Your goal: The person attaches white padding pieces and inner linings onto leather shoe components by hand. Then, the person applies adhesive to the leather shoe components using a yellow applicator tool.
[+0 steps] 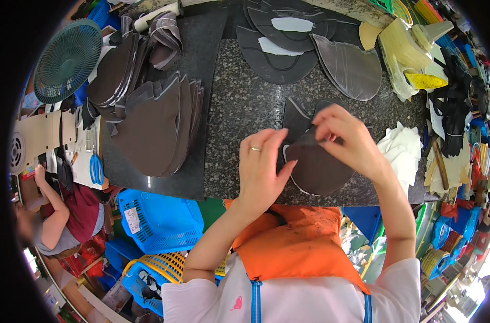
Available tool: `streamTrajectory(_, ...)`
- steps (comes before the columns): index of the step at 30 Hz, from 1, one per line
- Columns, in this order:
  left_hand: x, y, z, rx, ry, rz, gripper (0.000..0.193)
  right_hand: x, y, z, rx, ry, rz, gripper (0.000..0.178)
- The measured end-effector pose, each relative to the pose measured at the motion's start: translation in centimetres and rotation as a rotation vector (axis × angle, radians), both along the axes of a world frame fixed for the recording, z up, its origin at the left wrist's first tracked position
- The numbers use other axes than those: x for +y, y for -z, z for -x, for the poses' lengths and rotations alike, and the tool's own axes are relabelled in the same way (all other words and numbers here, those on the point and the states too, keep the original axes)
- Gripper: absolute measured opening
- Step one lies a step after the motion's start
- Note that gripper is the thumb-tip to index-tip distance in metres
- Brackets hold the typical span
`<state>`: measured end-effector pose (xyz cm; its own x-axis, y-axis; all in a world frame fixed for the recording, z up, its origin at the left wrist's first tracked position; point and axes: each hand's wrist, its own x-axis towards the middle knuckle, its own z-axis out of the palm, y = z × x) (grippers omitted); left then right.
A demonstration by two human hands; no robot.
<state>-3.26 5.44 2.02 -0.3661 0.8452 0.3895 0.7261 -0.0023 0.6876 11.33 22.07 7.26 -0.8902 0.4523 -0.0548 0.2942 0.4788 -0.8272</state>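
Note:
A dark brown rounded fabric piece (321,168) with a pale lower edge lies on the speckled stone worktop in front of me. Two dark flaps, one a strap-like piece (295,119), stick out above it. My left hand (262,168), a ring on one finger, is at the piece's left edge, fingers stretched and thumb apart over the rim. Over the upper right edge, my right hand (346,139) is closed, its fingers curled and thumb and fingertips drawn together. Whatever is between those fingertips is too small and blurred to make out.
Stacked brown pieces (153,129) lie left; dark pieces with white patches (280,62) lie at the back. White cloth (401,153) sits right, near a plastic-wrapped bundle (401,59). Blue baskets (161,220) stand below the worktop's left edge. Another person (67,215) works far left.

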Motion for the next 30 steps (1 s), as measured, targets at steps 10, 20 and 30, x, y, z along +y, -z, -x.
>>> streamTrajectory(10, 4.1, -1.0, -0.8, -0.045, 0.312, 0.126, 0.049, -3.5, 5.7, -3.9, 0.268, 0.285, -0.337, 0.022)
streamTrajectory(20, 10.2, 0.3, 1.7, 0.009, 0.660, 0.140, 0.020, -1.4, 4.2, -6.0, 0.073, 0.093, -0.590, 0.019)
streamTrajectory(30, 10.3, 0.6, 1.0, 0.025, 0.593, 0.123, 0.018, -2.4, 4.3, -4.4, -0.002, 0.365, -0.479, 0.018)
